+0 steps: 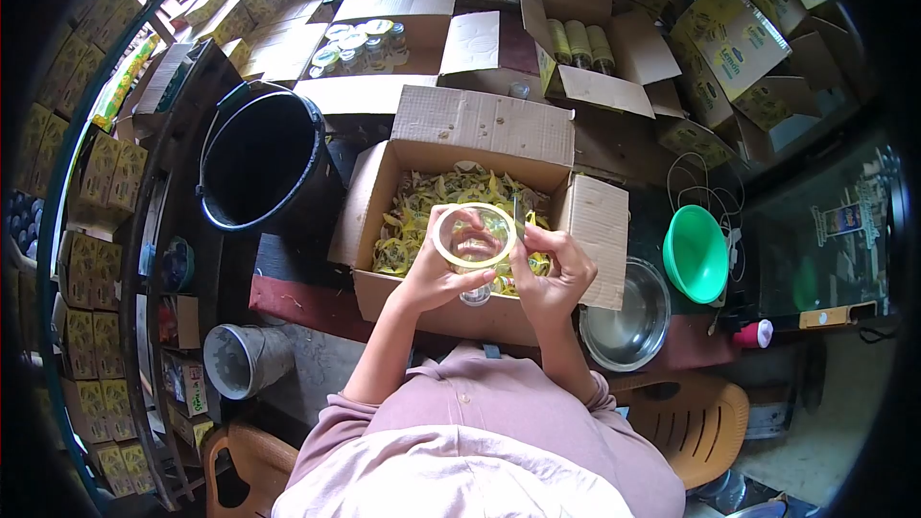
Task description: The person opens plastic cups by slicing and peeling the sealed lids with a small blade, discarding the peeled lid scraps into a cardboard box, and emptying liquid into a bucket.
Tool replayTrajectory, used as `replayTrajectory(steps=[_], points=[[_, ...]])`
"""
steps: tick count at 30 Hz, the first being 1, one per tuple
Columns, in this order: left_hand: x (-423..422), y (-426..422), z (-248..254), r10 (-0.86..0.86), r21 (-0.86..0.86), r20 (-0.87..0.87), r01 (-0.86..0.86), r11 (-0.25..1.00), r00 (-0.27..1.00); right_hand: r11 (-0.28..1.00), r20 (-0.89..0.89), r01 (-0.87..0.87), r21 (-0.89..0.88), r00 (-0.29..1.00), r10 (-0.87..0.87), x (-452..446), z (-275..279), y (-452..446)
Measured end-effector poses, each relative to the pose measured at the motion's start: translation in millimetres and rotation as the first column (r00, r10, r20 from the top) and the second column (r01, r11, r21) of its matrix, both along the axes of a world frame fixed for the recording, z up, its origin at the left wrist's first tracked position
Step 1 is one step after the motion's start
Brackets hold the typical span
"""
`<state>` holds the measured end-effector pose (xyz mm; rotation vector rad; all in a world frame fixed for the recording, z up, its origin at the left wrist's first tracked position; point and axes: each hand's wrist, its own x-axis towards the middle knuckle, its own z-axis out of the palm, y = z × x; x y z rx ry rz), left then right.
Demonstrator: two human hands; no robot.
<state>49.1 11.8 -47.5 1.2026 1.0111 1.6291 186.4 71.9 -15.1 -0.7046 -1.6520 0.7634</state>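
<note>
My left hand point(429, 269) is wrapped around a clear round jar point(475, 238) with a yellow rim, held above an open cardboard box point(465, 125). My right hand point(552, 269) is at the jar's right side, with thumb and fingers pinched together. A thin dark strip, like a narrow blade point(515, 209), stands up from that pinch beside the rim; its exact kind is hard to make out. Under both hands the box holds many small yellow-wrapped pieces point(408, 221). Part of the jar's lower body is hidden by my fingers.
Left stands a black bucket point(312, 168), with a grey bucket point(245, 362) below. To the right are a steel bowl point(628, 326) and a green bowl point(696, 254). Behind, one carton holds lidded jars point(355, 46), another yellow cylinders point(580, 43). Chairs point(691, 427) flank me.
</note>
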Motion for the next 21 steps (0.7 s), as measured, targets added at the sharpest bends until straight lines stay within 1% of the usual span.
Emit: replayTrajectory(steps=[2,3,6,7,10,13,16,19,21], points=[[2.0,3.0,-1.1,0.045,0.023,-0.051,-0.044,0.999,0.998,1.000,-0.007,0.027,0.012,1.000,-0.027,-1.4,-0.1,-1.3],[3.1,2.3,-0.8,0.057,-0.012,-0.047,-0.058,0.998,0.997,0.999,-0.005,0.042,0.021,0.999,-0.041,-2.1,-1.1,-2.2],[8.7,4.1,-2.5,0.106,0.049,-0.084,-0.102,0.994,0.991,0.995,0.038,0.070,0.069,0.997,-0.073,-2.4,-1.3,-4.2],[11.7,5.0,-5.8,0.150,0.064,-0.078,-0.145,0.987,0.986,0.993,0.059,0.076,0.089,0.995,-0.081,-2.4,-1.2,-4.8],[16.4,4.3,-1.8,0.204,0.041,-0.109,-0.201,0.979,0.973,0.984,0.079,0.095,0.153,0.991,-0.108,-3.2,-2.6,-5.3],[15.4,5.3,-2.0,0.187,0.025,-0.084,-0.186,0.982,0.979,0.983,0.076,0.094,0.157,0.991,-0.107,-2.6,-2.6,-5.1],[12.6,4.2,2.9,0.211,0.064,-0.260,-0.201,0.978,0.942,0.978,0.077,0.112,0.177,0.989,-0.127,-2.2,-2.7,-4.9],[15.3,2.5,3.4,0.177,0.033,-0.245,-0.174,0.984,0.953,0.980,0.065,0.110,0.164,0.990,-0.122,-2.1,-1.4,-0.2],[11.5,1.5,2.2,0.162,0.037,-0.237,-0.158,0.987,0.958,0.997,0.021,0.029,0.071,0.999,-0.031,0.0,-4.6,3.4]])
